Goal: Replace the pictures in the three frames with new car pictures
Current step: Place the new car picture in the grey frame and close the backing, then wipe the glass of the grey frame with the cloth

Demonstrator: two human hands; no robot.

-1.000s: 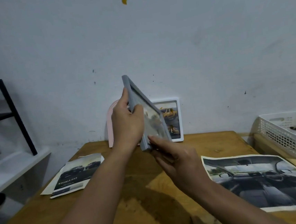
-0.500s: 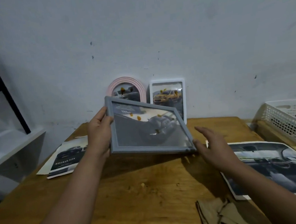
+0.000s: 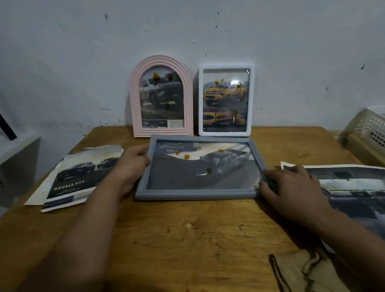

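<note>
A grey rectangular frame [image 3: 200, 193] with a dark car picture lies face up in the middle of the wooden table [image 3: 172, 242]. My left hand [image 3: 131, 168] grips its left edge. At its lower right corner my right hand [image 3: 289, 188] holds the frame, fingers curled on the edge. Behind it, a pink arched frame [image 3: 158, 64] and a white rectangular frame [image 3: 223, 68] lean against the wall, each with a car picture inside.
Loose car prints [image 3: 77, 178] lie at the left of the table, and a large car-interior print [image 3: 365, 195] at the right. A crumpled brown cloth [image 3: 309, 273] sits near the front edge. A white basket [image 3: 383, 132] stands at far right.
The grey frame has come down from in front of me onto the table, face up. My right hand, free half a second ago, now holds its lower right corner.
</note>
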